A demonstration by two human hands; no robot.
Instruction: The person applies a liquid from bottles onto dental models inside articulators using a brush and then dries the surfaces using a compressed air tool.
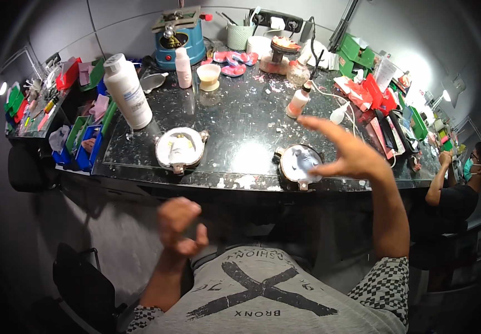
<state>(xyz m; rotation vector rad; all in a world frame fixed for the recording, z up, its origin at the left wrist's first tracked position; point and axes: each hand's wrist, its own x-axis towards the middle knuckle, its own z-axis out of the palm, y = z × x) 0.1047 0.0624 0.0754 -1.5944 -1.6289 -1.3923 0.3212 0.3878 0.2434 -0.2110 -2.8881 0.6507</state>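
My right hand (343, 150) is open, fingers spread, above and beside a round metal flask (297, 158) with a white filling and a greyish patch. My left hand (182, 225) is below the bench's front edge, motion-blurred, fingers loosely curled and thumb apart, with nothing visible in it. A second round metal flask (179, 142) with white filling and small yellowish pieces sits left of centre. Just behind the right flask stands a small bottle (297, 104) with pink contents and a dark top.
The dark bench (235, 122) carries a tall white bottle (129, 94), a blue machine (179, 50), pink moulded pieces (232, 69), a cup (208, 75), a hand piece with bulb (338, 114) and coloured bins (90, 147). A masked co-worker (457, 195) sits at right; a chair (79, 278) stands lower left.
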